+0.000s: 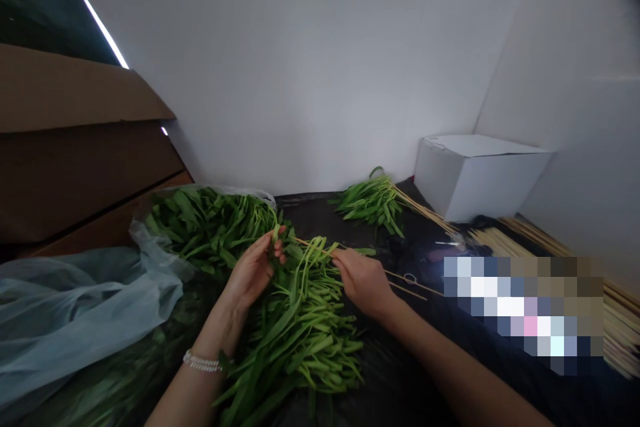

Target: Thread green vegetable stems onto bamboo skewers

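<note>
My left hand (256, 265) has its fingers curled, pinching a pale green stalk of leafy greens. My right hand (364, 281) is closed at the upper edge of the bunch, around a thin wooden skewer (400, 275) that sticks out to the right beneath it. Below and between both hands hangs a thick bunch of long-leaved greens (320, 340), its light stems looped near the skewer. What lies inside the right fist is hidden. Left of my left hand, more greens (210, 223) fill a clear plastic bag (145, 247).
Farther back, a second bunch of greens (373, 203) sits on skewers (425, 208). A white box (480, 177) stands against the wall. Many loose sticks (500, 247) lie on the right, partly behind a pixelated patch. Cardboard (75, 173) rises at left; black sheeting (320, 217) covers the surface.
</note>
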Demonstrator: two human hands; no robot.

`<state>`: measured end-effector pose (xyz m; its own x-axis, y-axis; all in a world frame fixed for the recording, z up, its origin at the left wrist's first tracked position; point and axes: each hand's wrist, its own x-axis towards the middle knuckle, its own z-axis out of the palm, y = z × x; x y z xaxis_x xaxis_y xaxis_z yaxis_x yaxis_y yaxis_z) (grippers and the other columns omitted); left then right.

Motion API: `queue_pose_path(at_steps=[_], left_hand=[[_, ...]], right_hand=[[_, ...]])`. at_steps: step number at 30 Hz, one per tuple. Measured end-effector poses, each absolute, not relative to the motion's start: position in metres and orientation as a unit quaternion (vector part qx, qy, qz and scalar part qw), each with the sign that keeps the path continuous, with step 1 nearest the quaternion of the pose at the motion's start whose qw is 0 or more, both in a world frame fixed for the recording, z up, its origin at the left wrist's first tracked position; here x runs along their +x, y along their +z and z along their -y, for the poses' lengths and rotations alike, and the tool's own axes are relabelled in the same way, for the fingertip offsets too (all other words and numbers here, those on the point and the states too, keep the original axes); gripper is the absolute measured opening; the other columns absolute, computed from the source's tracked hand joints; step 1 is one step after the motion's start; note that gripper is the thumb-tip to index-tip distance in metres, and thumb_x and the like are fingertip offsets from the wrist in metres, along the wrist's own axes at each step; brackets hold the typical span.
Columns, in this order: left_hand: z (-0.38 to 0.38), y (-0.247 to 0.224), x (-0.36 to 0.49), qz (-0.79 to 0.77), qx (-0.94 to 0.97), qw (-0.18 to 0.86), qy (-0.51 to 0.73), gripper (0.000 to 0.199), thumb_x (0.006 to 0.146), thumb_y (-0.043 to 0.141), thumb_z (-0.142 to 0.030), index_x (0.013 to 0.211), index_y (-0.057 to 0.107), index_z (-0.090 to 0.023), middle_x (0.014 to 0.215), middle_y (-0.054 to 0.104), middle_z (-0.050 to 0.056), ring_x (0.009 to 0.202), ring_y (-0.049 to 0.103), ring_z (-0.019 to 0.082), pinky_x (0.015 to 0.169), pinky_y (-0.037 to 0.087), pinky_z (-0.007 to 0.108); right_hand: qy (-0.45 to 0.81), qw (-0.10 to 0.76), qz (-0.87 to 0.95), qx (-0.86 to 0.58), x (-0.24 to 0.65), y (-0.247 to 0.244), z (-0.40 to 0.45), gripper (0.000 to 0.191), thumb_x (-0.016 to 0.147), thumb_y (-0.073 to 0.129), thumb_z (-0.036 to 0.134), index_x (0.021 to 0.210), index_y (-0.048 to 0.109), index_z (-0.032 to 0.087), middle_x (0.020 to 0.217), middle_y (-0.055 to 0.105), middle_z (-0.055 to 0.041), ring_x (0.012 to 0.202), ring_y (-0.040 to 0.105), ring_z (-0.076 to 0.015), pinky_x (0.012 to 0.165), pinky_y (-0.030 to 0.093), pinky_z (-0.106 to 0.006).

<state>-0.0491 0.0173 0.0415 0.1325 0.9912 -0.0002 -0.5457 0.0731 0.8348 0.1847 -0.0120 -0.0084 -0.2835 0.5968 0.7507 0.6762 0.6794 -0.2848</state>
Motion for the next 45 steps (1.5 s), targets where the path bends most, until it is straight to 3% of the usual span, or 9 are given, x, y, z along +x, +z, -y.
queue_pose_path(at_steps=[5, 11, 16, 20, 27, 32, 45], left_hand=[[-0.021, 0.041, -0.053, -0.336, 0.332, 0.667, 0.575, 0.032, 0.074, 0.071, -0.016, 0.106, 0.071, -0.012, 0.076, 0.065, 0.002, 0.067, 0.060, 0.011, 0.069, 0.055, 0.026], [-0.028, 0.032, -0.054, -0.416, 0.435, 0.364, 0.711, 0.048, 0.060, 0.085, -0.019, 0.107, 0.073, -0.021, 0.086, 0.073, -0.001, 0.081, 0.062, 0.010, 0.081, 0.047, 0.021], [-0.022, 0.029, -0.041, -0.434, 0.438, 0.485, 0.619, 0.039, 0.052, 0.089, -0.028, 0.087, 0.077, -0.016, 0.083, 0.074, 0.004, 0.072, 0.061, 0.012, 0.072, 0.047, 0.024], [-0.018, 0.029, -0.032, -0.424, 0.411, 0.531, 0.608, 0.038, 0.050, 0.090, -0.029, 0.084, 0.076, -0.016, 0.079, 0.074, 0.003, 0.069, 0.061, 0.011, 0.071, 0.047, 0.023], [-0.015, 0.029, -0.029, -0.417, 0.433, 0.524, 0.603, 0.033, 0.054, 0.089, -0.031, 0.080, 0.075, -0.015, 0.072, 0.072, 0.002, 0.066, 0.061, 0.010, 0.069, 0.047, 0.021], [-0.018, 0.026, -0.030, -0.432, 0.409, 0.516, 0.616, 0.039, 0.052, 0.090, -0.029, 0.086, 0.077, -0.016, 0.079, 0.074, 0.003, 0.066, 0.062, 0.010, 0.068, 0.047, 0.022], [-0.020, 0.024, -0.031, -0.447, 0.421, 0.498, 0.612, 0.038, 0.048, 0.090, -0.038, 0.075, 0.077, -0.015, 0.066, 0.070, 0.002, 0.063, 0.058, 0.011, 0.067, 0.046, 0.024]], right_hand=[[-0.051, 0.440, 0.798, -0.408, 0.184, -0.009, 0.012, 0.024, 0.098, 0.040, 0.020, 0.103, 0.063, 0.015, 0.083, 0.068, -0.0061, 0.074, 0.063, -0.0167, 0.067, 0.045, -0.026], [-0.049, 0.439, 0.800, -0.406, 0.183, -0.010, 0.012, 0.025, 0.098, 0.040, 0.020, 0.104, 0.063, 0.015, 0.082, 0.067, -0.0059, 0.073, 0.063, -0.0169, 0.068, 0.044, -0.026], [-0.041, 0.424, 0.804, -0.414, 0.184, -0.011, 0.012, 0.026, 0.098, 0.039, 0.020, 0.106, 0.064, 0.015, 0.085, 0.069, -0.0070, 0.077, 0.064, -0.0171, 0.070, 0.044, -0.026], [-0.045, 0.405, 0.807, -0.428, 0.183, -0.009, 0.013, 0.027, 0.098, 0.040, 0.020, 0.107, 0.065, 0.016, 0.083, 0.069, -0.0060, 0.074, 0.063, -0.0166, 0.067, 0.043, -0.026], [-0.055, 0.376, 0.811, -0.445, 0.182, -0.007, 0.016, 0.026, 0.096, 0.043, 0.019, 0.107, 0.066, 0.018, 0.078, 0.067, -0.0040, 0.069, 0.062, -0.0163, 0.061, 0.040, -0.026], [-0.053, 0.373, 0.813, -0.444, 0.182, -0.006, 0.016, 0.026, 0.096, 0.042, 0.019, 0.107, 0.066, 0.017, 0.078, 0.067, -0.0042, 0.070, 0.062, -0.0160, 0.062, 0.040, -0.026], [-0.044, 0.363, 0.815, -0.450, 0.180, -0.007, 0.018, 0.024, 0.094, 0.045, 0.018, 0.106, 0.066, 0.018, 0.076, 0.066, -0.0033, 0.067, 0.059, -0.0147, 0.059, 0.038, -0.024]])
